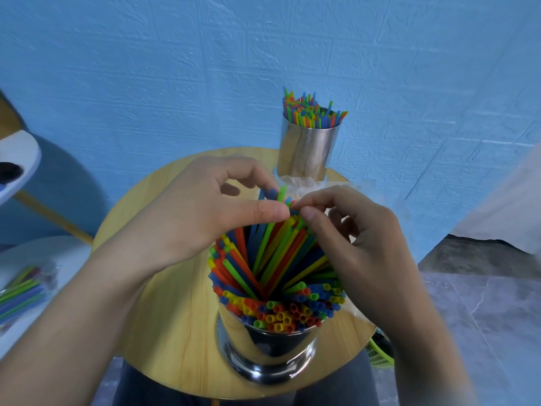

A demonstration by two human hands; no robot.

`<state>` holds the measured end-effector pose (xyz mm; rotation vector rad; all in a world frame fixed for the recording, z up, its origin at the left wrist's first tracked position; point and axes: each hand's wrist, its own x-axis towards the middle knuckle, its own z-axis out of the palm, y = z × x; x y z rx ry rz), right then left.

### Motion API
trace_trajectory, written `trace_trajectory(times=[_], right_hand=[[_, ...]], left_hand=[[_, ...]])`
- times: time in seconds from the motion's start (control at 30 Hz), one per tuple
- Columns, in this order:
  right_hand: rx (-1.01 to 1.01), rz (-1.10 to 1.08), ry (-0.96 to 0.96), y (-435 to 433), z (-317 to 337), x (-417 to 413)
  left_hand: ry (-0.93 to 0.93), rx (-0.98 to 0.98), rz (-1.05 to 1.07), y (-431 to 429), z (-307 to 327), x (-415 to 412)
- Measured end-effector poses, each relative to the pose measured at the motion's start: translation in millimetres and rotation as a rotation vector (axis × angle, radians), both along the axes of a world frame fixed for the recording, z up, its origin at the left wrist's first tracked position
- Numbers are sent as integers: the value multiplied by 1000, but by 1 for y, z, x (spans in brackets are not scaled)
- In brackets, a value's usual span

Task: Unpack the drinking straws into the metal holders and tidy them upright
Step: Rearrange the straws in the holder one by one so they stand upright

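**Bright Metal, Matt Plastic, Pale Wood**

We see a table (175,332) with a smooth, light wood-grain top and a low sheen. The near holder (263,356) at its front edge is mirror-polished metal that reflects the wood. The far holder (306,148) at its back edge is the same bright metal. The straws (265,247) look like matt coloured plastic. Crinkled clear film (295,180) lies on the table between the holders. Behind the table the wall (146,68) is rough, textured blue, and below it the floor (483,317) looks like smooth grey stone.

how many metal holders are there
2. The near holder stands at the front edge of the round wooden table, full of straws; the far holder stands at its back edge by the blue wall. None looks hidden.
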<state>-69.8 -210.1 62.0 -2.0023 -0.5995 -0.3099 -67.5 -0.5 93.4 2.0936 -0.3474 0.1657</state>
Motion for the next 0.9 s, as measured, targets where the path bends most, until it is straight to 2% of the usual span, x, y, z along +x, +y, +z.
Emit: trace_trajectory(times=[0.13, 0.3, 0.6, 0.7, 0.9], right_hand=[[-43, 19, -7, -3, 0, -1], [-141, 40, 11, -2, -1, 0], [-80, 54, 28, 6, 1, -3], [-59, 41, 42, 5, 1, -2], [-72, 49, 42, 4, 1, -3]], left_hand=[[-28, 23, -9, -3, -6, -2], [-73, -72, 27, -11, -7, -11], [-72, -244, -13, -24, -5, -21], [-94, -199, -9, -17, -8, -20], [-176, 14, 22, -9, -6, -19]])
